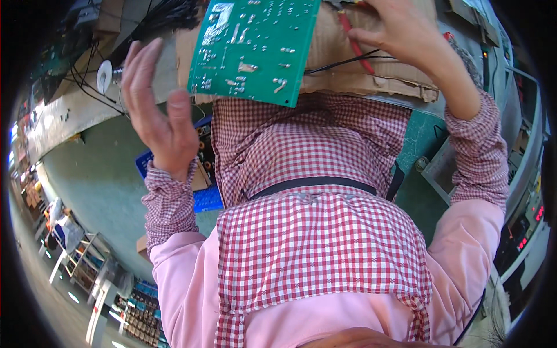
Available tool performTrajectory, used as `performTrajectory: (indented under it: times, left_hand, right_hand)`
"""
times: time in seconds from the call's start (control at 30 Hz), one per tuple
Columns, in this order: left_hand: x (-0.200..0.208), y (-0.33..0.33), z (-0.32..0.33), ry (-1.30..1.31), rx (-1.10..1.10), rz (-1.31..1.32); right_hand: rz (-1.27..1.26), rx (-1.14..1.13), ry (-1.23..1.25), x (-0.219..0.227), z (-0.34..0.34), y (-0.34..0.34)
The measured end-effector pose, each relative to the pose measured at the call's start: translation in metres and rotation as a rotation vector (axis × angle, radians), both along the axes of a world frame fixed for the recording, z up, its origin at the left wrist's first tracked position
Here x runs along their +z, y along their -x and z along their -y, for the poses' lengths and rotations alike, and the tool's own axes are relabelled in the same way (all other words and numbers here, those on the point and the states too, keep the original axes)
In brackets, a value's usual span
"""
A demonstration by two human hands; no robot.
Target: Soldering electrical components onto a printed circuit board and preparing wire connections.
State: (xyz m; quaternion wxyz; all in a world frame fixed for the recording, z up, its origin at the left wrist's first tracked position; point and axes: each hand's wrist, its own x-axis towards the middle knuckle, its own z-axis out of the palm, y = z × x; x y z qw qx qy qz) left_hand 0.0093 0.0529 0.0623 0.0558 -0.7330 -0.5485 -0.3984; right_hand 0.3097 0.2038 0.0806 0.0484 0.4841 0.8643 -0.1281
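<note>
Cardboard (pixel 371 75) covers the counter (pixel 104 174), with a green circuit board (pixel 255 49) lying on it. Left hand (pixel 159 110) is raised beside the board, fingers spread, empty. Right hand (pixel 406 35) bends at the wrist, fingers curled on a red-handled tool (pixel 355 42) just right of the board.

A green-topped workbench (pixel 98 174) fills the left side, with a pale grey edge strip (pixel 64 119) curving along its far rim. Beyond it, at lower left, a grey concrete floor (pixel 40 290) shows bright patches of light, and a white metal rack (pixel 81 255) stands there (its shelves too small to read).
</note>
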Motion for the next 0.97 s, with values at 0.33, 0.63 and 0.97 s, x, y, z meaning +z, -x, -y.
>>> performTrajectory:
  times: [0.33, 0.63, 0.97]
  left_hand:
    - [-0.029, -0.003, 0.032, 0.117, -0.024, 0.19]
    - [-0.034, 0.002, 0.036, 0.108, -0.041, 0.217]
    - [0.0, -0.03, 0.023, 0.336, -0.074, 0.279]
  right_hand:
    - [-0.058, 0.081, 0.063, 0.005, -0.007, 0.019]
    - [0.138, 0.186, -0.049, 0.007, -0.02, 0.018]
    - [-0.152, 0.279, -0.388, -0.018, -0.063, -0.016]
